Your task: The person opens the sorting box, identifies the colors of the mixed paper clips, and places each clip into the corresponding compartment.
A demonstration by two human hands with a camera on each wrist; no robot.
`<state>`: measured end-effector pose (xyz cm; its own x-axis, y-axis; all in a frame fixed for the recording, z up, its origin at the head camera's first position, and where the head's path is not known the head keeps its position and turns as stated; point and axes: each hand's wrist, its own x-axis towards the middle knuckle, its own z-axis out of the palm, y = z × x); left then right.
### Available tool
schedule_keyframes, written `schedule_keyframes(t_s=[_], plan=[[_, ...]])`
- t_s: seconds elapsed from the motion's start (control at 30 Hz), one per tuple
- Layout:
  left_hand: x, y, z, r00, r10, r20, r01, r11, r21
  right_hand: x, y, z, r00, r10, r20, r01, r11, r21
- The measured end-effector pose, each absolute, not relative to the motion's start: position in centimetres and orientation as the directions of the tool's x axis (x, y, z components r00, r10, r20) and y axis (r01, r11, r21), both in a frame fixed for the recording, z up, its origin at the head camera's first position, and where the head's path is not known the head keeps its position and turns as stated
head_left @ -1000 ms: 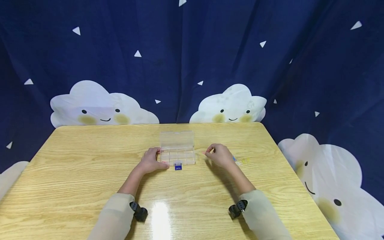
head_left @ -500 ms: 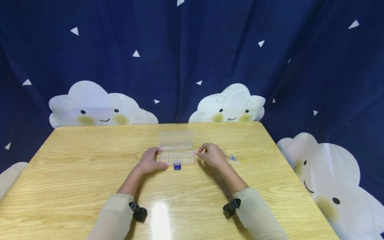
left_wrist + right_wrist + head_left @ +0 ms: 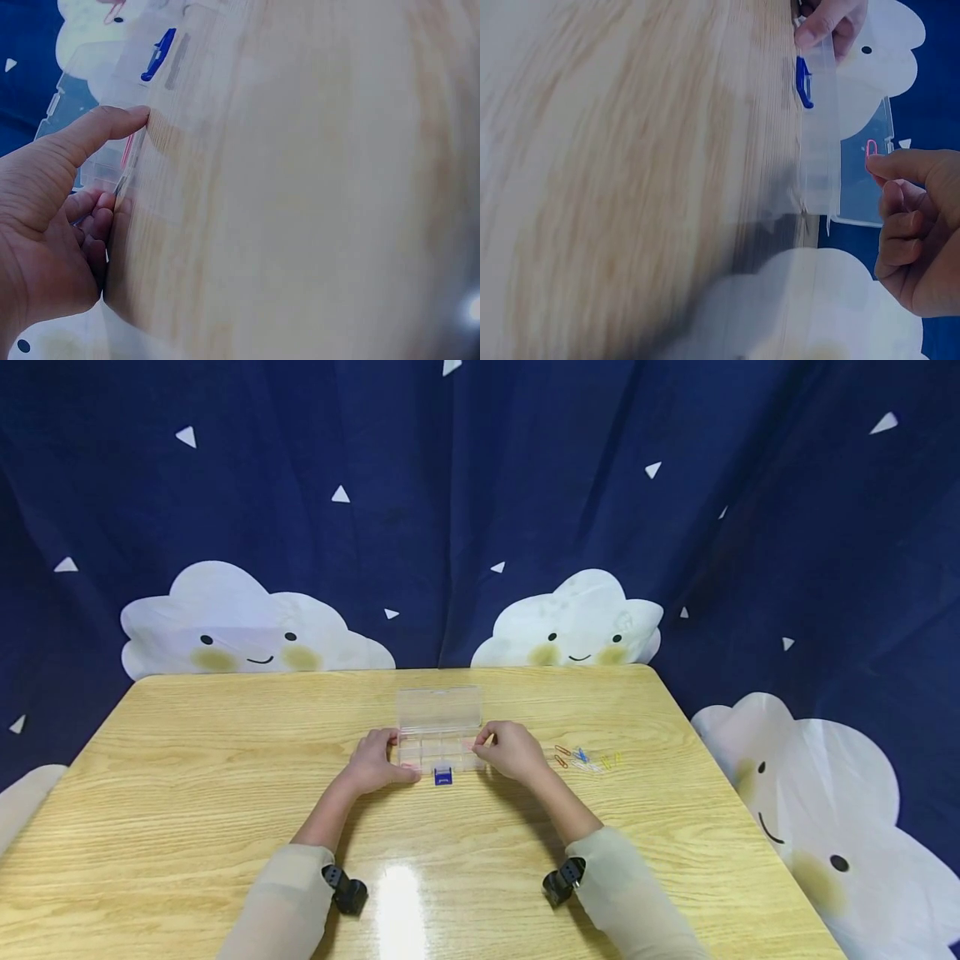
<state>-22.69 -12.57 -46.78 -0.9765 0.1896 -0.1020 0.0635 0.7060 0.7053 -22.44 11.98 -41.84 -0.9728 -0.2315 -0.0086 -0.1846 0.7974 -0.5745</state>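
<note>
A clear plastic compartment box [image 3: 431, 752] stands on the table with its see-through lid [image 3: 438, 708] raised at the back. Its blue latch [image 3: 443, 776] faces the front. My left hand [image 3: 372, 765] grips the box's left end, thumb at the front corner and the other fingers along the end wall. Inside that end, a red-pink strip [image 3: 127, 150] shows through the wall in the left wrist view. Between thumb and forefinger, my right hand [image 3: 514, 750] pinches a pink paper clip [image 3: 871, 146] above the box's right-hand compartments.
Right of the box lie loose paper clips: orange-red ones [image 3: 561, 762], a blue one [image 3: 582, 755], white ones [image 3: 587, 767] and yellow ones [image 3: 607, 762]. The wooden table [image 3: 225, 777] ends at a dark blue curtain [image 3: 420, 527] with cloud prints.
My right hand has moved left with the pink paper clip, from beside the box to over its right compartments, uncovering the orange-red clips. My left hand stays on the box.
</note>
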Motion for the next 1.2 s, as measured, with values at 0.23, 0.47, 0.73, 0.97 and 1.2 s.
schedule_keyframes(t_s=[0.23,0.47,0.73,0.97,1.2], plan=[[-22.6,-12.5,-46.8,-0.977,0.188,-0.106,0.058,0.701,0.711,-22.4,10.6,-41.9,-0.966,-0.260,0.004,-0.215,0.790,-0.574],[-22.8,-12.6,-47.0,-0.979,0.181,-0.094,0.061,0.702,0.710,-22.4,9.2,-42.2,-0.960,-0.281,-0.006,-0.228,0.791,-0.567],[-22.7,-12.6,-46.9,-0.979,0.183,-0.095,0.062,0.700,0.712,-22.2,7.8,-42.3,-0.950,-0.313,-0.016,-0.249,0.785,-0.568],[-22.8,-12.6,-46.9,-0.975,0.191,-0.111,0.058,0.706,0.706,-22.1,6.6,-42.4,-0.950,-0.312,-0.006,-0.247,0.766,-0.594],[-22.8,-12.5,-46.9,-0.975,0.193,-0.108,0.059,0.700,0.712,-22.1,5.4,-42.7,-0.951,-0.309,-0.017,-0.236,0.760,-0.605]])
